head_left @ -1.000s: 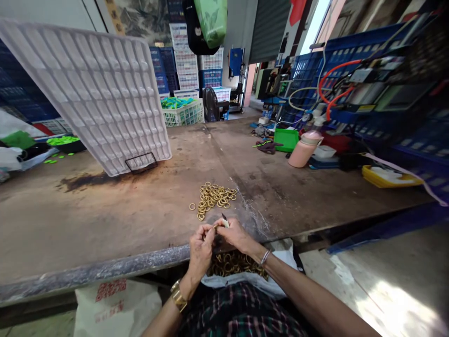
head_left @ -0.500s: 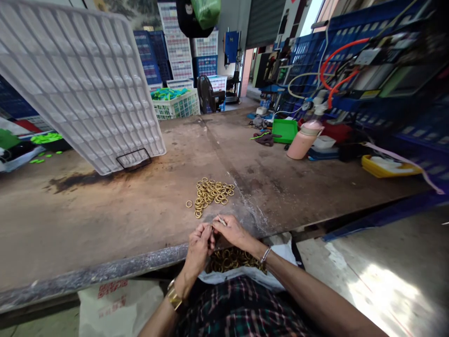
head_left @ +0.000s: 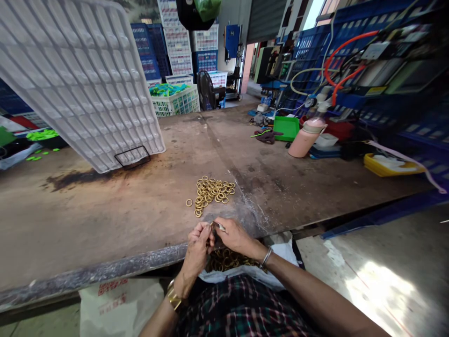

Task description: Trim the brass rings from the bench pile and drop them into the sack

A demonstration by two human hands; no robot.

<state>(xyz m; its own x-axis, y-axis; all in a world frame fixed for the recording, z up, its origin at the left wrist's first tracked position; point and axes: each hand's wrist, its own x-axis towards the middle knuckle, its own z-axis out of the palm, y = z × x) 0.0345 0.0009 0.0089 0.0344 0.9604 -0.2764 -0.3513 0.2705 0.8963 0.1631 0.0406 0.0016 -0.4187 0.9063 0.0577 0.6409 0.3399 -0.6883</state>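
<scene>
My left hand (head_left: 199, 241) is closed in a pinch, with a bit of a brass ring (head_left: 212, 225) showing at its fingertips. Facing it, my right hand (head_left: 234, 236) grips a small slim tool (head_left: 220, 227) with a pale end; its tip meets the ring, and its exact kind is too small to tell. Beyond both hands, a pile of brass rings (head_left: 212, 191) lies on the wooden table (head_left: 140, 210), with one loose ring (head_left: 189, 202) to its left. Below my hands, more brass rings (head_left: 228, 260) fill an open white bag (head_left: 282, 252) at my lap.
A large ribbed plastic tray (head_left: 87, 84) leans upright at the left. Toward the right stand a pink bottle (head_left: 302, 142), a green tray (head_left: 286, 128) and a yellow tray (head_left: 382, 166). Stacked crates (head_left: 177, 42) and a black fan (head_left: 206, 91) are behind the table.
My right hand has shifted slightly down and right and turned, so more of the tool shows. The ring at my left fingertips is now visible. The ring pile looks the same.
</scene>
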